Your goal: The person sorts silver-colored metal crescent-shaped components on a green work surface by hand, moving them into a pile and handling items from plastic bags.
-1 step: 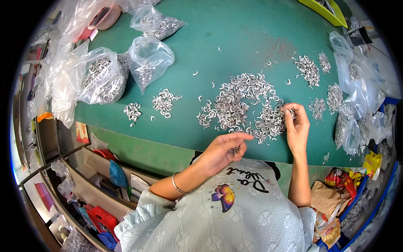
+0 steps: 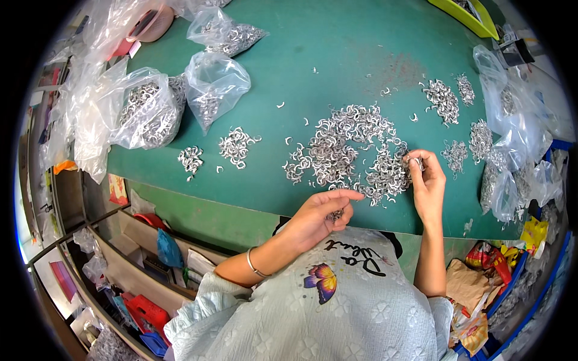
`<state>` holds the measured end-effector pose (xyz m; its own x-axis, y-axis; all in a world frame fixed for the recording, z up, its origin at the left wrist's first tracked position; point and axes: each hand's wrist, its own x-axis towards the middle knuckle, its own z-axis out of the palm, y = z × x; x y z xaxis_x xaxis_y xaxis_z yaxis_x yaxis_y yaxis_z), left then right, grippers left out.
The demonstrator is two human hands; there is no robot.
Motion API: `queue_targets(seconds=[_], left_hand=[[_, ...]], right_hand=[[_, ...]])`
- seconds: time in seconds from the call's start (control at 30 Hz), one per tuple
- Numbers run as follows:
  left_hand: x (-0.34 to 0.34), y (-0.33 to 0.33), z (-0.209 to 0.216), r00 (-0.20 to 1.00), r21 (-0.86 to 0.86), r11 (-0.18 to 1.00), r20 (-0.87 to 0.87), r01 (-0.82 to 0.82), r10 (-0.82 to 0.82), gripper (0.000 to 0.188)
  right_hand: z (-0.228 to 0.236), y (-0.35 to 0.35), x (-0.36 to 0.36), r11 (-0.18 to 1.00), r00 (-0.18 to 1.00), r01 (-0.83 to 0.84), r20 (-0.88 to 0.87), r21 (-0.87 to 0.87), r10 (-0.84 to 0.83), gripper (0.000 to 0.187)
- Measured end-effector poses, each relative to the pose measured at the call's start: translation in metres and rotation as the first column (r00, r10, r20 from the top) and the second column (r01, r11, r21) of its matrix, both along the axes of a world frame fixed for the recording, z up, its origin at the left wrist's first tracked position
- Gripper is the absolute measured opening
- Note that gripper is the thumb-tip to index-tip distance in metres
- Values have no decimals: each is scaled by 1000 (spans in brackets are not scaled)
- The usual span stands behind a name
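A wide heap of small silver curved metal pieces lies on the green table mat. My left hand hovers at the table's front edge, fingers curled around a small bunch of the same pieces, forefinger stretched toward the heap. My right hand rests at the heap's right edge and pinches one or a few pieces between thumb and fingertips. A thin bracelet sits on my left wrist.
Clear plastic bags of metal pieces crowd the left side, and more bags line the right edge. Small separate heaps lie left and right of the main heap. A yellow-green tray sits at the far right; shelves stand below left.
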<state>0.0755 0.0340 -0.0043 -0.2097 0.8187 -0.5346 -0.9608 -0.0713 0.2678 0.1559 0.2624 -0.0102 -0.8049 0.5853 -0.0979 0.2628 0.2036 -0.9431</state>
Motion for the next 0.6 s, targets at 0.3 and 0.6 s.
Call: queue_targets(seconds=[0.3,0.6], left_hand=[[1,-2,0,997,24,997,-28,72,-71,23],[3,-6,2,997,-26,999,-56,46,-48,23]], right_hand=[[24,-44,-36,598,831,-486,124,638,543,34],[3,-28,-32,631,834,-506,147,588,532,19]])
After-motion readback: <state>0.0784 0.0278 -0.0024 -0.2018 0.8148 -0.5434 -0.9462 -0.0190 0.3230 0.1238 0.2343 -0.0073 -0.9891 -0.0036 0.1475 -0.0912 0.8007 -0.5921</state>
